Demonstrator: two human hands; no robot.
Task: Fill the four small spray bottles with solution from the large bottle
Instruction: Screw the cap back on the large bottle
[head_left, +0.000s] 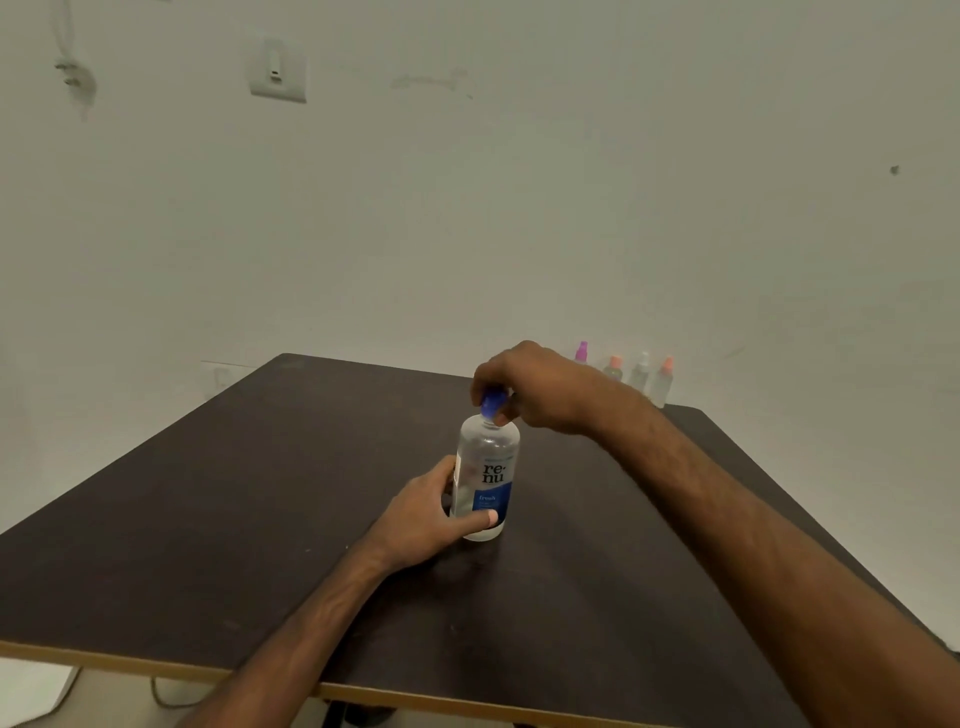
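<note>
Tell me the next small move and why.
Likely twist the blue cap off the large bottle. The right hand grips the cap, the left hand holds the bottle upright on the table, and with the cap on nothing can pour into the small spray bottles at the far edge.

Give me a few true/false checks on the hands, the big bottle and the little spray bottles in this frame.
1. The left hand holds the large bottle low on its body. True.
2. The right hand rests flat on the table. False: it grips the blue cap.
3. The large bottle lies on its side. False: it stands upright.
4. Four small spray bottles stand at the table's far right corner. True.
</note>
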